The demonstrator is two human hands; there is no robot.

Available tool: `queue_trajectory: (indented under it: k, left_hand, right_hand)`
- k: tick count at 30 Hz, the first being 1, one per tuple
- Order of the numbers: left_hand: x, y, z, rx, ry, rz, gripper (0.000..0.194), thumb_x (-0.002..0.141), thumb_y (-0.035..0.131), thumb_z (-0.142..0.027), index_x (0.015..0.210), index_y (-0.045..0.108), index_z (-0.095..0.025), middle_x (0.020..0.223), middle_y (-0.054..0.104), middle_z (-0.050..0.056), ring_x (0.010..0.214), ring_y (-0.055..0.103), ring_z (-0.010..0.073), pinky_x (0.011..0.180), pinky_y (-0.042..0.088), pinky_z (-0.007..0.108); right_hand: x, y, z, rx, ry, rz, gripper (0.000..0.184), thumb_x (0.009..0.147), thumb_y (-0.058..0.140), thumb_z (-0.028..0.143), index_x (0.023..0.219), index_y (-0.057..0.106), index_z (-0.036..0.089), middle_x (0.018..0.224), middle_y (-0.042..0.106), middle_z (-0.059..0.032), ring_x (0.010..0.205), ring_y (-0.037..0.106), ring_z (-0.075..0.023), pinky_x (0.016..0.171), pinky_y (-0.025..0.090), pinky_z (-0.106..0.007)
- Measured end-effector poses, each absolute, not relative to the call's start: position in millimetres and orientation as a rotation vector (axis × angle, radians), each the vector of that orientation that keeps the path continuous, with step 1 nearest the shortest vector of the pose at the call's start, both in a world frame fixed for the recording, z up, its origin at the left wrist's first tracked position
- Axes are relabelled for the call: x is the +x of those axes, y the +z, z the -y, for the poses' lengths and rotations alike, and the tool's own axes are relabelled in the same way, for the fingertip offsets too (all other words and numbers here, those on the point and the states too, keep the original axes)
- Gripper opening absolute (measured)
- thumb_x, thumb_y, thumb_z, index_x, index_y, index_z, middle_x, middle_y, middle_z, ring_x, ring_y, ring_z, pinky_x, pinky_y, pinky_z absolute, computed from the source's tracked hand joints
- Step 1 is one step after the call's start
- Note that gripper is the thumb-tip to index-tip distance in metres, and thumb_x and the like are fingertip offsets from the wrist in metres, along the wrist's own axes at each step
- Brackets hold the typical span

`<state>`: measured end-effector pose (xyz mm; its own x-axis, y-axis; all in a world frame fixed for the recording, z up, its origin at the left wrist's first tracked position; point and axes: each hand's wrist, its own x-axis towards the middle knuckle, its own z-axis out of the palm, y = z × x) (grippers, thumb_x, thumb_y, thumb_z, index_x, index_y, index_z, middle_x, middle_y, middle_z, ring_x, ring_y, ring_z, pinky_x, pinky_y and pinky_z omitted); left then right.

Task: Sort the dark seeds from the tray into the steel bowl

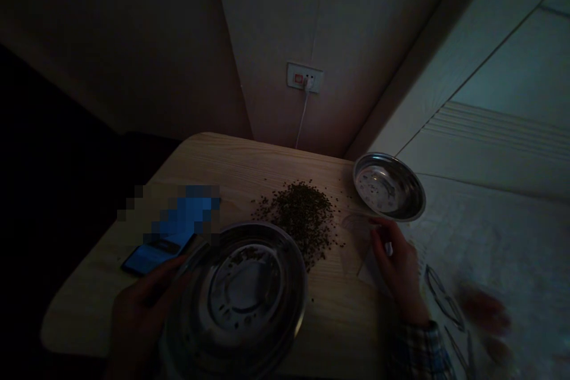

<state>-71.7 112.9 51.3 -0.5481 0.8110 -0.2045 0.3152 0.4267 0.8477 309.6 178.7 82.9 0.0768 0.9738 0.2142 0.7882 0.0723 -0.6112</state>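
Note:
A shiny metal bowl (247,349) is tilted towards me at the table's near side, with a few small dark grains inside. My left hand (145,312) grips its left rim. Beyond the bowl, a pile of small dark grains or seeds (305,211) lies spread on the wooden table. My right hand (396,264) is at the table's right edge, fingers curled and fingertips close together; whether they pinch something is too dark to tell. Under it lies a pale sheet or notebook (369,267). A second metal bowl (387,184) stands behind the right hand, some grains in it.
A phone with a lit blue screen (178,231), partly pixelated, lies on the table's (89,291) left. Eyeglasses (445,300) and a blurred reddish thing (485,309) rest on the white bedding (499,231) at right. A wall socket (305,77) holds a plugged-in white cable.

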Motion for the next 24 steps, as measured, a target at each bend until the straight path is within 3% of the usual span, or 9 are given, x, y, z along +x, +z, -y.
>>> queue_trajectory:
  k: [13, 24]
  left_hand:
    - [-76.3, 43.8, -109.4, 0.925, 1.015, -2.027, 0.048, 0.059, 0.069, -0.047, 0.099, 0.064, -0.021, 0.080, 0.071, 0.001, 0.070, 0.063, 0.0188, 0.058, 0.052, 0.022]
    - [-71.5, 51.3, -112.5, 0.887, 1.027, -2.049, 0.048, 0.055, 0.071, -0.046, 0.095, 0.066, -0.020, 0.075, 0.071, 0.000, 0.066, 0.063, 0.0173, 0.054, 0.051, 0.020]
  right_hand:
    - [308.0, 85.9, -175.8, -1.751, 0.392, 1.796, 0.031, 0.087, 0.040, 0.029, 0.113, 0.055, 0.021, 0.058, 0.051, 0.0030, 0.048, 0.046, -0.0125, 0.046, 0.036, -0.022]
    - [308.0, 86.4, -175.3, -1.729, 0.428, 1.790, 0.029, 0.086, 0.042, 0.027, 0.112, 0.055, 0.022, 0.058, 0.049, 0.0040, 0.049, 0.046, -0.0118, 0.048, 0.035, -0.022]
